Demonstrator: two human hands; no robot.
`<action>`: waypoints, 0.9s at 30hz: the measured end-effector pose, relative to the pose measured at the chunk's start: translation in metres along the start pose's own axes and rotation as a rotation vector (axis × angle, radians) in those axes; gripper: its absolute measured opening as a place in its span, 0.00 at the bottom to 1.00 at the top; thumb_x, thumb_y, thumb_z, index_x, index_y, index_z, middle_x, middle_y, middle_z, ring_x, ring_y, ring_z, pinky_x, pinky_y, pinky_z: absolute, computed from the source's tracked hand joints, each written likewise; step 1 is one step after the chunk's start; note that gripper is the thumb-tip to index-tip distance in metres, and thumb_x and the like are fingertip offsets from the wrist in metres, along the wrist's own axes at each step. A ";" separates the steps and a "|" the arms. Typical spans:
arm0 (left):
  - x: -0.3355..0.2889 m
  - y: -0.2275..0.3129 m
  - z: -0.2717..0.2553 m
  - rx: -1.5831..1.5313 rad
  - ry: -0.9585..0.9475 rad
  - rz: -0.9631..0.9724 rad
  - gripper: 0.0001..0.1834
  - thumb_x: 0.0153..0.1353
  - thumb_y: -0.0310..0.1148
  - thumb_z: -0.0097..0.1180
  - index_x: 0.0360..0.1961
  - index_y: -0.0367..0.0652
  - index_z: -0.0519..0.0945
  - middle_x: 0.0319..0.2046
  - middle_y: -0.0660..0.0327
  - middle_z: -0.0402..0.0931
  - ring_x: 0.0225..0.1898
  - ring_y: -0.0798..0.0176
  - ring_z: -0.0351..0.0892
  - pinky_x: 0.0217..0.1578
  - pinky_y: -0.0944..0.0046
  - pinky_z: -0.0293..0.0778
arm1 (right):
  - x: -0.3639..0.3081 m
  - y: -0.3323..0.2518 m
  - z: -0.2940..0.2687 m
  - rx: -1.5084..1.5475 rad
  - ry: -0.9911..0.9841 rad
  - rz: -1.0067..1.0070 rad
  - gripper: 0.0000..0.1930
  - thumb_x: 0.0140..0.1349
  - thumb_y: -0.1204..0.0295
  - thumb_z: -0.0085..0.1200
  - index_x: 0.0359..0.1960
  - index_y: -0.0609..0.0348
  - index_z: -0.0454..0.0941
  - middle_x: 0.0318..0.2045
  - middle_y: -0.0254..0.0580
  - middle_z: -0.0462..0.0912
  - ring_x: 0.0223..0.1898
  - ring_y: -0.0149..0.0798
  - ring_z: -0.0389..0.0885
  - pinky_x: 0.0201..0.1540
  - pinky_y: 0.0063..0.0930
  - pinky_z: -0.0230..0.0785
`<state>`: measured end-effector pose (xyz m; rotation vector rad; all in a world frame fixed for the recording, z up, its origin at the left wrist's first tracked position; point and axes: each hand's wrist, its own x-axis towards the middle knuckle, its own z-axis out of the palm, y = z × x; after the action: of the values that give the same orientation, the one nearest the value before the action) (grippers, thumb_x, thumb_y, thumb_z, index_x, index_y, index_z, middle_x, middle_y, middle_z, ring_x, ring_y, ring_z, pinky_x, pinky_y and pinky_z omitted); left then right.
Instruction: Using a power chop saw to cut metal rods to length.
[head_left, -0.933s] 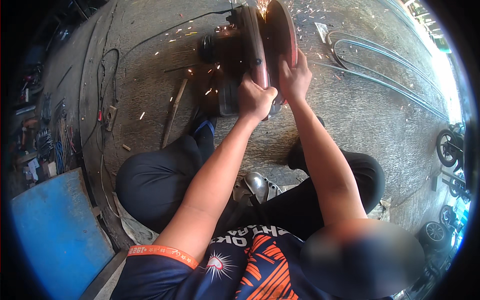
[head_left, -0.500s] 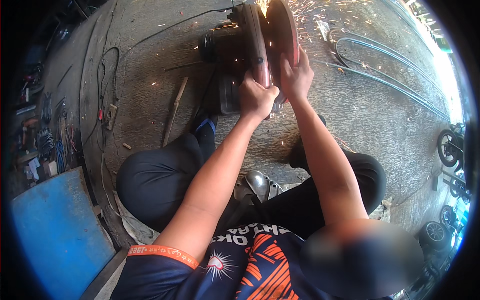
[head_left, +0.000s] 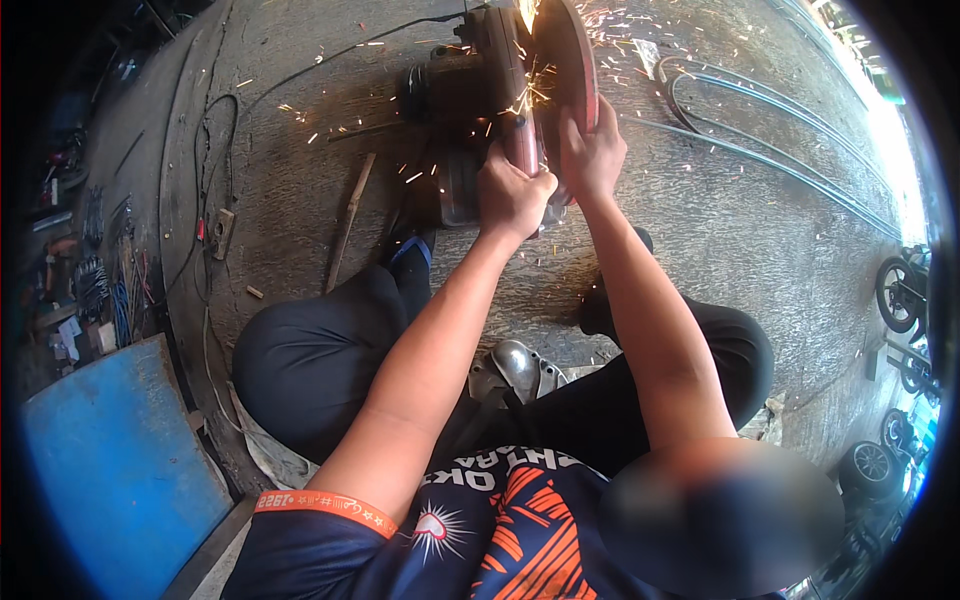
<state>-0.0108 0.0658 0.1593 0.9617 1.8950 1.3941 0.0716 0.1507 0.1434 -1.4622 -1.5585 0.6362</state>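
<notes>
A cut-off saw with a dark motor body stands on the floor in front of me, at the top of the view. My left hand is closed round its reddish handle. Beside it, my right hand grips the near edge of a large reddish-brown round plate, fingers along the rim. Whether that plate belongs to the saw I cannot tell. Bright sparks fly from the gap between saw and plate. The cutting wheel is hidden.
Between my folded legs lies a silver metal cover. A thin stick and a dark cable lie to the left, near a blue panel. Bent metal rods are at right, with motorcycle wheels beyond.
A second burst of sparks has appeared lower between saw and plate, and more sparks scatter to the left. My hands have hardly moved.
</notes>
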 end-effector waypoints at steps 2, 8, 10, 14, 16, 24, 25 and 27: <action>0.001 -0.001 0.000 0.013 0.011 0.016 0.25 0.39 0.28 0.60 0.43 0.35 0.74 0.31 0.55 0.77 0.34 0.59 0.79 0.39 0.61 0.73 | 0.000 0.000 0.001 -0.004 -0.009 0.002 0.22 0.54 0.62 0.57 0.51 0.55 0.75 0.34 0.54 0.83 0.37 0.56 0.82 0.41 0.42 0.73; -0.001 0.003 -0.002 0.020 -0.021 -0.055 0.27 0.39 0.28 0.61 0.46 0.36 0.75 0.32 0.55 0.78 0.35 0.57 0.80 0.40 0.61 0.74 | -0.001 -0.001 0.000 0.011 0.009 -0.016 0.22 0.54 0.62 0.57 0.50 0.55 0.75 0.35 0.54 0.83 0.37 0.56 0.82 0.41 0.43 0.73; -0.001 0.001 -0.001 -0.013 -0.013 0.002 0.27 0.39 0.28 0.61 0.46 0.36 0.75 0.32 0.55 0.78 0.34 0.57 0.80 0.40 0.61 0.74 | -0.001 0.001 0.000 0.002 0.011 -0.024 0.22 0.54 0.62 0.57 0.50 0.55 0.75 0.35 0.54 0.82 0.37 0.57 0.82 0.41 0.43 0.73; -0.001 0.001 -0.001 -0.026 -0.014 -0.001 0.27 0.39 0.28 0.61 0.46 0.35 0.75 0.32 0.54 0.78 0.35 0.58 0.80 0.40 0.61 0.74 | -0.001 0.004 0.002 0.011 0.004 -0.004 0.22 0.54 0.62 0.57 0.50 0.55 0.75 0.35 0.55 0.82 0.37 0.58 0.81 0.41 0.44 0.73; -0.001 -0.002 -0.001 0.011 -0.014 0.000 0.28 0.39 0.28 0.61 0.47 0.35 0.75 0.33 0.54 0.78 0.35 0.58 0.80 0.41 0.61 0.73 | -0.001 0.003 0.002 0.018 0.014 -0.024 0.22 0.54 0.62 0.57 0.50 0.55 0.75 0.35 0.56 0.82 0.37 0.58 0.81 0.41 0.44 0.73; 0.000 -0.005 0.001 -0.039 -0.005 0.055 0.27 0.39 0.28 0.60 0.46 0.34 0.74 0.32 0.54 0.77 0.34 0.57 0.79 0.40 0.61 0.73 | -0.001 0.008 0.003 0.014 0.014 -0.038 0.22 0.54 0.63 0.57 0.50 0.55 0.75 0.34 0.56 0.82 0.37 0.57 0.82 0.41 0.44 0.73; 0.000 -0.005 0.001 -0.024 0.005 0.079 0.27 0.39 0.28 0.60 0.46 0.34 0.74 0.32 0.54 0.77 0.34 0.56 0.79 0.40 0.61 0.74 | -0.001 0.007 0.003 0.023 0.014 -0.035 0.22 0.54 0.63 0.57 0.50 0.55 0.75 0.34 0.56 0.82 0.37 0.57 0.82 0.41 0.43 0.73; -0.001 -0.006 0.001 -0.007 -0.010 0.036 0.27 0.39 0.28 0.60 0.46 0.34 0.74 0.32 0.54 0.77 0.34 0.56 0.79 0.40 0.60 0.74 | -0.004 0.006 0.002 0.032 0.013 -0.030 0.22 0.54 0.63 0.57 0.50 0.56 0.75 0.34 0.55 0.82 0.37 0.57 0.82 0.41 0.43 0.73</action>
<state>-0.0105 0.0644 0.1528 1.0027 1.8730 1.4126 0.0726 0.1487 0.1360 -1.4148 -1.5505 0.6298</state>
